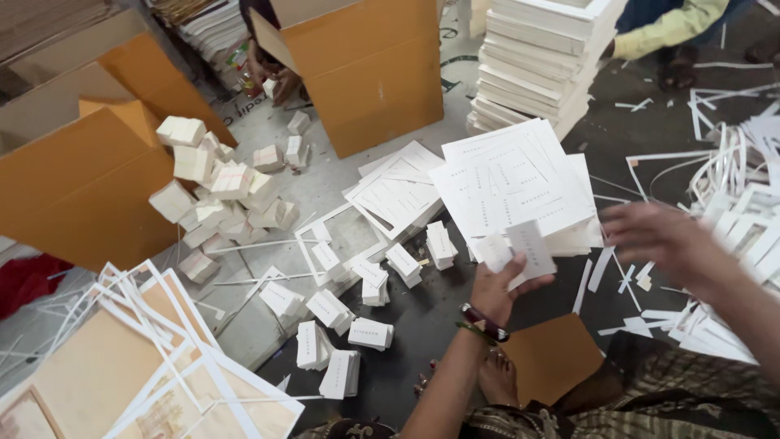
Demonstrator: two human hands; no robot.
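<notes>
While the floor to the left lies under torn-out white frames (154, 341) and an orange carton (81, 179) with bundled cards (219, 191) heaped against it, the middle shows what is already done — small stacks of white cards (357, 297) set out in loose rows on the grey floor. Just beyond them the left hand (497, 289) is clamped on a few loose cards (520, 248), thumb on top, right below a fanned pile of printed sheets (516, 179) that has not yet been broken down. That pile, with more sheets (398, 191) beside it and a tall stack of flat white boards (540, 61) behind, looks like the larger share left to do. Further right, the right hand (666, 240) is blurred, fingers spread and holding nothing I can make out, well apart from the left, over a tangle of white strips (731, 203) — offcuts. Other people's hands work at the far edge.
</notes>
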